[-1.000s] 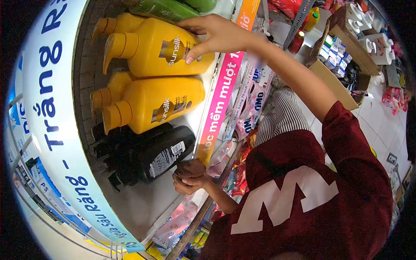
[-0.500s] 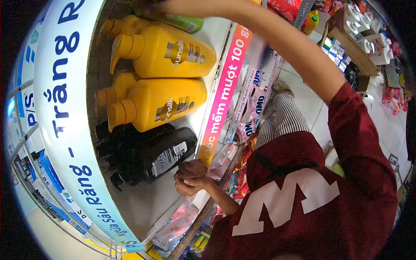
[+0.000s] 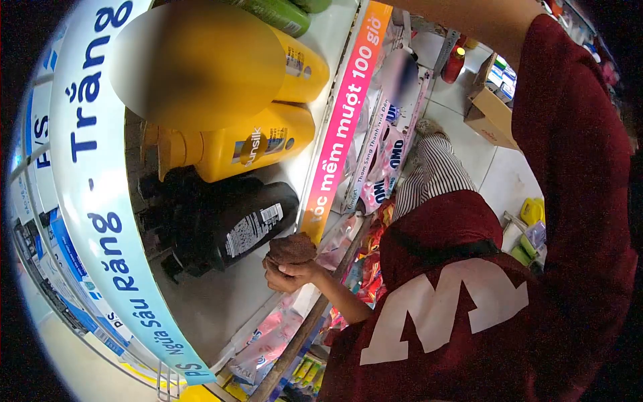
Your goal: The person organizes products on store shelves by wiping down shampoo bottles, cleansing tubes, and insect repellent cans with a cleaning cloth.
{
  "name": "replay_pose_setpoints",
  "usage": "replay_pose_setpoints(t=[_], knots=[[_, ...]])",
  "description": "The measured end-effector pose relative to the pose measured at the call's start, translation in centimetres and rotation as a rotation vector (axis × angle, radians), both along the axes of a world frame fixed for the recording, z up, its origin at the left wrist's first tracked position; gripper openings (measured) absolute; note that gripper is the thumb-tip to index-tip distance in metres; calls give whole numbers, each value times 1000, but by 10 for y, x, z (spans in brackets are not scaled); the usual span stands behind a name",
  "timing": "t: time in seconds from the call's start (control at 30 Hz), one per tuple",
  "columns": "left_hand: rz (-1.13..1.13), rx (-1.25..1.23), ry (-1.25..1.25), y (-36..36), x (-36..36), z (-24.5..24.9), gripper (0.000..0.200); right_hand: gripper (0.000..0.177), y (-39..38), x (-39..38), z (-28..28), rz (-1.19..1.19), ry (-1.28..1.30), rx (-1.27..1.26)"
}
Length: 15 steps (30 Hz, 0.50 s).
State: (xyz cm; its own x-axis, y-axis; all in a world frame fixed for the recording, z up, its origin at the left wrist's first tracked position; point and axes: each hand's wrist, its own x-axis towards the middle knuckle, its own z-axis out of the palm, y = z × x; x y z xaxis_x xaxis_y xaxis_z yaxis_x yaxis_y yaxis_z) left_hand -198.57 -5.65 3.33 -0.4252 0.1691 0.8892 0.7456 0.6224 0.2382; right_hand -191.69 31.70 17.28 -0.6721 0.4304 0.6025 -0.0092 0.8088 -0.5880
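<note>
My left hand is closed around a bunched brown cloth at the front edge of a shelf. Beside it lie black pump bottles, sideways in this tilted view, one showing a white label and barcode. Above them are yellow Sunsilk pump bottles, the upper ones partly covered by a blurred patch. Green bottles show at the top edge. My right forearm crosses the top right corner, and its hand is out of frame.
A pink and orange printed strip edges the shelf; a curved lettered panel borders the left. Pink OMO packs hang below. On the tiled floor stand an open cardboard box and a red bottle.
The view has shifted, with the bottles sitting slightly higher in frame. My right hand, partly visible at the top edge before, has left view. My left hand keeps the cloth at the shelf edge.
</note>
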Motion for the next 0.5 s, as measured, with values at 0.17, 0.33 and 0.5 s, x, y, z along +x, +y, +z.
replay_pose_setpoints(t=[0.17, 0.33, 0.5], knots=[[21, -11, -23, 0, 2, 1, 40, 29, 2, 2, -2, 32, -35, -6], [-14, 7, 10, -2, -1, -4, 39, 30, 5, 3, -2, 56, -71, -11], [-36, -12, 7, 4, 3, 4, 39, 31, 8, 4, 5, 73, -127, 6]])
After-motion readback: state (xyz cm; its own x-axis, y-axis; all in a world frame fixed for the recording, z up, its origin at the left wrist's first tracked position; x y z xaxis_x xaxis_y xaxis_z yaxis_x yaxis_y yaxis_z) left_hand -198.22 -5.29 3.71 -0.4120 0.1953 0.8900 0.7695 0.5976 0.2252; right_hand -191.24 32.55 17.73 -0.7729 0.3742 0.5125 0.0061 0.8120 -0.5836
